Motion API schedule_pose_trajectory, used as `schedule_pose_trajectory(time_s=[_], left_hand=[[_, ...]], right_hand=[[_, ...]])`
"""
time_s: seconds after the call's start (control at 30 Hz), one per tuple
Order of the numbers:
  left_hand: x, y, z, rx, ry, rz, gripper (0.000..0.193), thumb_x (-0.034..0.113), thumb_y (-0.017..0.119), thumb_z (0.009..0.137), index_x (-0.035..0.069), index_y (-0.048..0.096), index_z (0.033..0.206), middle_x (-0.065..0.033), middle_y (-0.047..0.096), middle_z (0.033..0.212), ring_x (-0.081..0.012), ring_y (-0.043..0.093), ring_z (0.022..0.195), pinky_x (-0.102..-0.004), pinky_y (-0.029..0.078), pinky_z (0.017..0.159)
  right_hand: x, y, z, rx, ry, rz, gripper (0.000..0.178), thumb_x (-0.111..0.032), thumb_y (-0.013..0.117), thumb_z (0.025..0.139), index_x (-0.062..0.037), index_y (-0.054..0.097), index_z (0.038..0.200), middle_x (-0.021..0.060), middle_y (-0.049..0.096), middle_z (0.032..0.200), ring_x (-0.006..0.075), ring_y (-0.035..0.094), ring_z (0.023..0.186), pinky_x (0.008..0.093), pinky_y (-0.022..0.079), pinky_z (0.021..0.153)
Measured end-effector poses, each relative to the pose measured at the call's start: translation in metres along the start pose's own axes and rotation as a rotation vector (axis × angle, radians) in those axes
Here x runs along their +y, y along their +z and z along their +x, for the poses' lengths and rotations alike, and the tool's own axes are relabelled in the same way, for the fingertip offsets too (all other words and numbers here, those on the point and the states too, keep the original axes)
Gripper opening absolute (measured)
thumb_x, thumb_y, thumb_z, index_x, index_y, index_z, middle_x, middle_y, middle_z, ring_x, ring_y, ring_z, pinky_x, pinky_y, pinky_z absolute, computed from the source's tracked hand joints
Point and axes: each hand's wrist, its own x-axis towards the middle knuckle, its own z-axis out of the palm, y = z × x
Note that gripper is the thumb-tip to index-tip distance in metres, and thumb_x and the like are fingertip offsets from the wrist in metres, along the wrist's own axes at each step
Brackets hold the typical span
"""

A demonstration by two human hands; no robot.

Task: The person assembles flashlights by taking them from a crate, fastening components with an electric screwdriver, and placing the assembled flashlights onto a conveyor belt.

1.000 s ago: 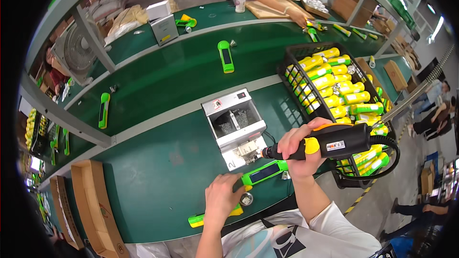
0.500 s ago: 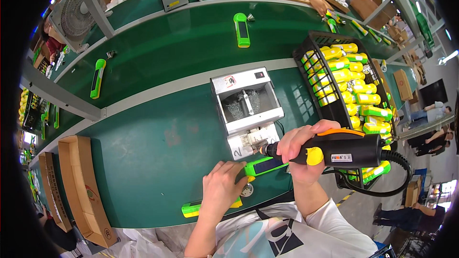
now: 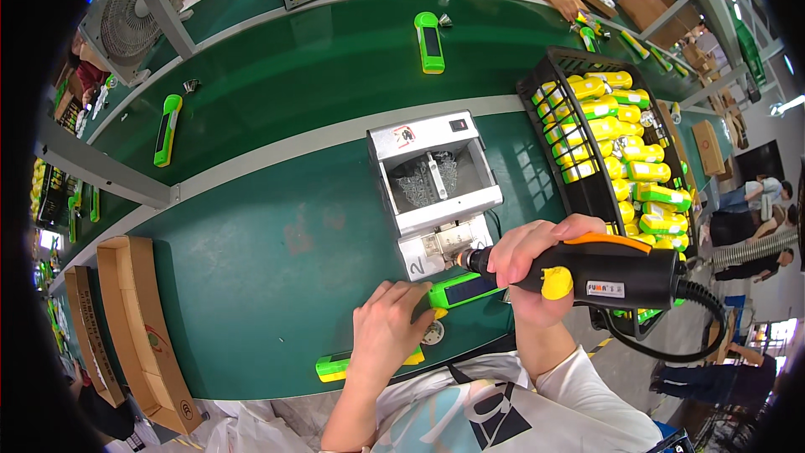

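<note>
My right hand [image 3: 537, 260] is wrapped round a black electric screwdriver [image 3: 633, 275] with an orange lever. The screwdriver lies nearly level, its tip at the front of a silver screw feeder [image 3: 419, 136] with many small screws in its tray. My left hand [image 3: 387, 323] has its fingers closed on the left end of a green flashlight body [image 3: 466, 289] with a dark panel, resting on the bench just below the feeder. A round silver piece [image 3: 433, 333] sits beside my left thumb. Another green and yellow flashlight [image 3: 333, 367] lies partly hidden under my left wrist.
To the right stands a black crate [image 3: 579, 172] full of yellow and green flashlights. An open cardboard tray [image 3: 138, 327] is at the bench's left end. Beyond a metal rail, flashlight bodies [image 3: 430, 46] lie on a green belt. Another person's hand [image 3: 566, 2] works at far right.
The screwdriver and my right hand have shifted very slightly to the right, the tip staying at the feeder. The bar in the feeder's tray has changed position. My left hand keeps its hold.
</note>
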Motion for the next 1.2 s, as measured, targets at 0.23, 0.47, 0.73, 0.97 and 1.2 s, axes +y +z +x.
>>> schedule_pose_trajectory(time_s=[0.23,0.47,0.73,0.97,1.2], left_hand=[[0.001,0.000,-0.001,-0.014,0.003,0.006,0.041,0.016,0.087,0.075,0.010,0.078,0.115,-0.0039,0.077,0.104,-0.0249,0.070,0.097,-0.0399,0.058,0.078],[0.004,0.001,-0.002,-0.014,0.044,0.049,0.042,0.019,0.085,0.079,0.008,0.077,0.119,-0.0057,0.075,0.105,-0.0264,0.070,0.097,-0.0402,0.058,0.078],[-0.001,0.007,-0.003,-0.084,0.071,-0.015,0.049,0.013,0.081,0.081,0.000,0.069,0.128,-0.0134,0.071,0.101,-0.0327,0.070,0.098,-0.0446,0.058,0.080],[-0.013,0.001,-0.003,-0.078,0.115,-0.157,0.050,0.000,0.075,0.081,-0.003,0.067,0.130,-0.0182,0.072,0.108,-0.0393,0.069,0.096,-0.0464,0.057,0.083],[-0.018,0.005,0.001,-0.039,0.112,-0.248,0.039,-0.007,0.067,0.086,-0.004,0.070,0.124,-0.0213,0.073,0.103,-0.0412,0.069,0.092,-0.0465,0.057,0.081]], right_hand=[[0.007,-0.004,-0.002,-0.166,-0.127,-0.051,0.047,-0.033,0.076,0.098,-0.0086,0.043,0.121,0.0074,0.060,0.070,0.0198,0.060,0.052,0.0356,0.055,0.053],[-0.009,0.011,-0.009,-0.137,0.028,-0.199,0.043,-0.029,0.072,0.102,-0.0097,0.039,0.123,0.0084,0.061,0.077,0.0200,0.061,0.059,0.0369,0.056,0.058],[-0.017,0.007,-0.034,-0.076,0.121,-0.066,0.044,-0.035,0.067,0.103,-0.0070,0.041,0.124,0.0087,0.058,0.069,0.0214,0.058,0.050,0.0369,0.053,0.052],[-0.022,0.010,-0.047,-0.109,0.197,-0.015,0.050,-0.043,0.072,0.101,-0.0076,0.043,0.121,0.0104,0.063,0.070,0.0233,0.062,0.054,0.0384,0.054,0.055],[-0.024,0.012,-0.057,-0.084,0.239,-0.025,0.054,-0.047,0.071,0.101,-0.0073,0.043,0.124,0.0108,0.063,0.072,0.0241,0.062,0.055,0.0390,0.054,0.055]])
